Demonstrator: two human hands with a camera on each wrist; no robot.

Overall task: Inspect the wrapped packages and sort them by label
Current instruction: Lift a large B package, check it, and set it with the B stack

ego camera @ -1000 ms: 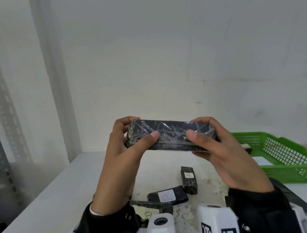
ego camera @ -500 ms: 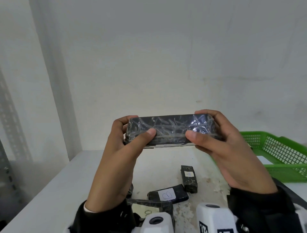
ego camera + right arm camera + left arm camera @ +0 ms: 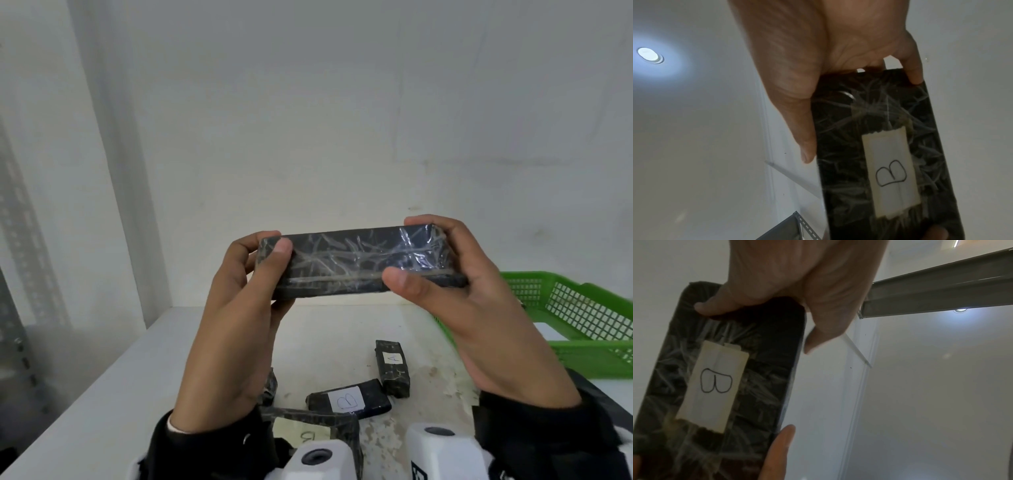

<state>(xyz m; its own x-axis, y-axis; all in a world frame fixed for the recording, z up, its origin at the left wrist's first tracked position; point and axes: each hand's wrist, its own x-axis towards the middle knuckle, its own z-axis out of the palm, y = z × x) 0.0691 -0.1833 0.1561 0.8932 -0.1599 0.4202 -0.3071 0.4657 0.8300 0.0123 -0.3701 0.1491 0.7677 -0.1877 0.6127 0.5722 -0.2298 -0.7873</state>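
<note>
**Black wrapped package held up in both hands, label B on its underside**

The person holds a long black wrapped package (image 3: 356, 263) level in the air above the white table (image 3: 113, 394), well clear of its surface. The left hand (image 3: 239, 318) grips the left end, thumb on the near face and fingers curled round the far side; the right hand (image 3: 479, 308) grips the right end the same way, thumb pressed on the near face. Clear film wrinkles across the dark wrapping

In both wrist views the underside of the package carries a pale paper label (image 3: 713, 386) with a hand-drawn letter B on it. The head view shows only the unlabelled face

On the table below, near the person, lie more black packages. One marked A (image 3: 393, 368) lies to the right, end-on, and one marked B (image 3: 349, 399) lies just left of it, their corners close or touching. Another labelled package (image 3: 308, 425) sits nearer, partly hidden by the left sleeve and a white wrist camera (image 3: 318, 459); its letter looks like a B. A further dark package (image 3: 270, 387) shows beside the left wrist, mostly hidden

A green mesh basket (image 3: 575, 308) stands on the right side of the table, behind the right hand, with a white sheet (image 3: 548, 334) lying inside it
</note>
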